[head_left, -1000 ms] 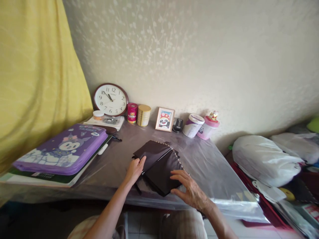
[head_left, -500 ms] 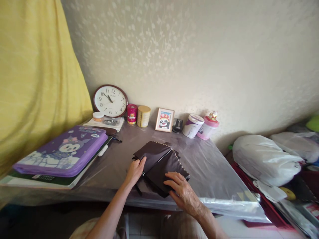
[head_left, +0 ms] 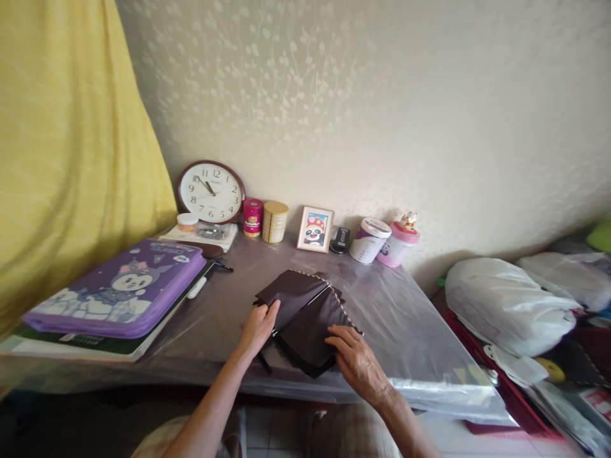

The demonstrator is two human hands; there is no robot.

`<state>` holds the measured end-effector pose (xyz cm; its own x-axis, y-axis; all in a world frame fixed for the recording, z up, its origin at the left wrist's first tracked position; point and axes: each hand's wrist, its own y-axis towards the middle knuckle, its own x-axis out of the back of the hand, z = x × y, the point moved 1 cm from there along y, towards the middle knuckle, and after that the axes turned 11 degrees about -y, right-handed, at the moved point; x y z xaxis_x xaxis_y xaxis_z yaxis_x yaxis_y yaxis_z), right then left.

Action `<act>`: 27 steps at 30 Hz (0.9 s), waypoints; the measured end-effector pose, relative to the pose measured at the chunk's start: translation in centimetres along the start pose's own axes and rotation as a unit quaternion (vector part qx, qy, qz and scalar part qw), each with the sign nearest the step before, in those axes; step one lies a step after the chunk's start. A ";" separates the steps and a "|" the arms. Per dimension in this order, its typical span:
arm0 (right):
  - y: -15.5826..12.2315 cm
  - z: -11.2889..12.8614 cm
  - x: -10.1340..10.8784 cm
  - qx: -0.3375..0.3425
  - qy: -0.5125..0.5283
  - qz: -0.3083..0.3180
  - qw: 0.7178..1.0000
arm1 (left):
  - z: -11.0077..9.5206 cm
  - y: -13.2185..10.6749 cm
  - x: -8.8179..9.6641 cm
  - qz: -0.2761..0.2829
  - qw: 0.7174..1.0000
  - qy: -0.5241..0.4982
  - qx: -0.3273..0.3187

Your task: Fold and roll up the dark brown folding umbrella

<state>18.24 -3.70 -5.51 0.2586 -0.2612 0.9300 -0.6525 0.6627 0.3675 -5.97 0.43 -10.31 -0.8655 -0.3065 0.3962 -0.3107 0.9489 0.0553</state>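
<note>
A black folded umbrella (head_left: 311,337) with a checkered trim along its far and right edges lies on the table, its fabric spread in overlapping panels. A thin metal rib (head_left: 309,305) crosses it diagonally. At its left side, my left hand (head_left: 258,327) is closed on the fabric edge, thumb on top. My right hand (head_left: 358,359) rests on the right-hand panel near the trim, its fingers stretched and slightly apart over the cloth. A dark strap end pokes out below the left side.
The table (head_left: 405,331) has a clear plastic cover. To the left lies a purple zip case (head_left: 124,292) on books. Along the wall stand a clock (head_left: 211,192), cans (head_left: 275,222), a picture frame (head_left: 316,230) and tubs (head_left: 370,242). White bags (head_left: 510,305) sit beyond the right edge.
My right hand has slid a little to the right across the panel, towards the trimmed edge. My left hand and the umbrella have stayed in place.
</note>
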 end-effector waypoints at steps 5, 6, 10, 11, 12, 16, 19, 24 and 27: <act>0.0 -0.3 0.1 -0.009 -0.006 -0.004 1.000 | -0.3 -0.1 0.1 0.000 1.000 0.001 0.002; 0.0 -0.3 0.1 -0.009 -0.007 -0.002 1.000 | -0.3 -0.1 0.2 0.000 1.000 0.000 0.003; 0.2 -0.2 0.1 -0.010 -0.005 -0.002 1.000 | -0.4 -0.2 0.2 0.001 1.000 -0.003 0.003; 0.2 -0.2 0.2 -0.010 -0.004 -0.004 1.000 | -0.4 -0.2 0.2 0.001 1.000 -0.003 0.003; 0.2 -0.2 0.2 -0.009 -0.004 -0.007 1.000 | -0.4 -0.2 0.1 0.000 1.000 -0.003 0.003; 0.0 -0.4 0.1 -0.009 -0.011 -0.011 1.000 | -0.3 -0.2 0.1 0.002 1.000 -0.005 0.002; -0.2 -0.8 0.1 -0.013 -0.023 -0.009 1.000 | -0.4 -0.2 0.1 0.004 1.000 -0.006 0.002; -0.2 -1.2 0.8 -0.008 -0.026 -0.021 0.999 | -0.6 -0.2 0.3 0.007 1.000 -0.007 0.002; 0.1 -1.4 1.4 -0.025 -0.044 -0.026 0.998 | -0.7 -0.3 0.3 0.008 1.000 -0.012 0.004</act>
<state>19.52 -3.01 -4.18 0.2265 -0.3559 0.9067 -0.6031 0.6797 0.4175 -5.86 0.10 -9.54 -0.8792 -0.2928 0.3758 -0.2993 0.9532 0.0424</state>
